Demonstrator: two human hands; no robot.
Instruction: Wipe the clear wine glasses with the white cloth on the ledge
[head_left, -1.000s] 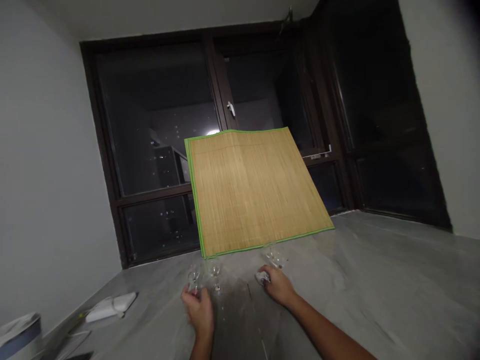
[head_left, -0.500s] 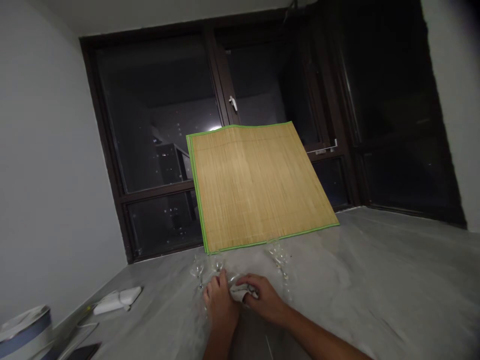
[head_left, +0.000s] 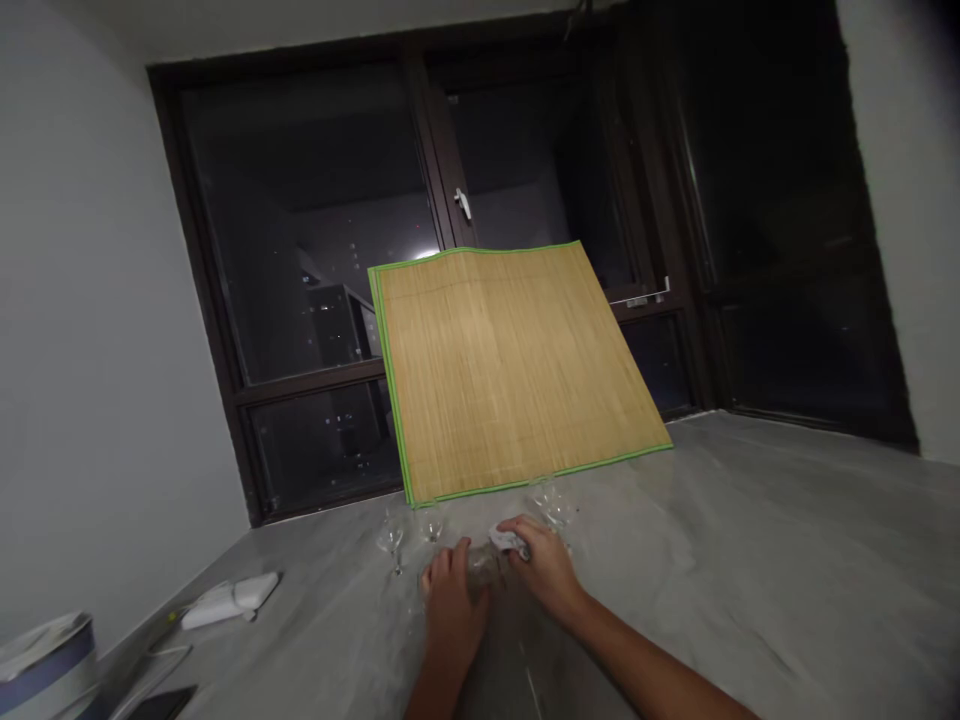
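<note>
While the glass (head_left: 483, 567) is gripped by the left hand (head_left: 453, 598), the wad (head_left: 508, 541) pinched in the right hand (head_left: 547, 567) is best pressed lightly.

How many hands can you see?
2. The left hand is around a clear glass, and the right hand holds a white cloth just to its right. I can't see any others.
</note>
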